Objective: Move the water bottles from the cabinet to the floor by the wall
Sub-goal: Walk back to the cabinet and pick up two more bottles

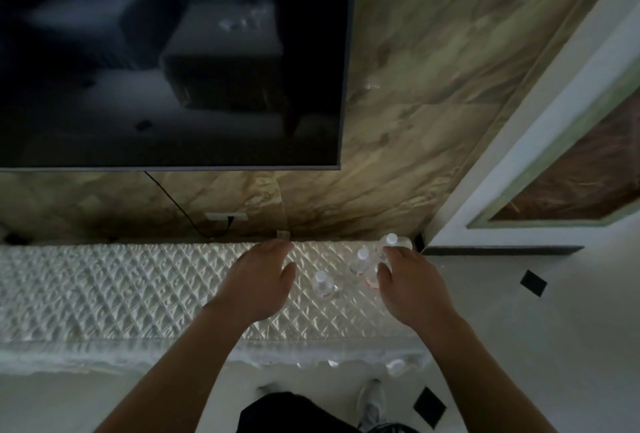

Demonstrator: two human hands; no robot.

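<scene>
Head view, looking down: a low cabinet under a white quilted diamond-pattern cloth [104,294] runs across the middle, w/ a beige-veined marble wall [415,86] behind it at 12 o'clock. Clear plastic water bottles w/ white caps [361,260] stand upright on the cloth near its right end, approx 2 o'clock from frame centre. Nearest bottle [322,284] stands alone between the two hands. Middle bottle [362,256] is at 1 o'clock of it. Far bottle [393,241] is by the wall at the cabinet's corner. A red-labelled bottle [371,277] is half hidden under the right hand.

Left hand [259,280]: palm down over the cloth, fingers straight & relaxed, holding nothing, at 9 o'clock of the nearest bottle. Right hand [410,282]: thumb spread beside the red-labelled bottle, fingertips right by the far bottle; can't tell whether it grips or only touches.

Large black TV screen [166,58] fills 10 o'clock. A thin black cable [173,202] drops from it toward a white wall socket [227,217]. White floor [519,328] w/ black diamond tiles [533,283] at 3 o'clock. Grey shoe [372,398] & dark trousers [294,412] at 6 o'clock. Blurred clear shapes [394,366] lie on the floor at the cabinet's front edge, too blurred to identify.
</scene>
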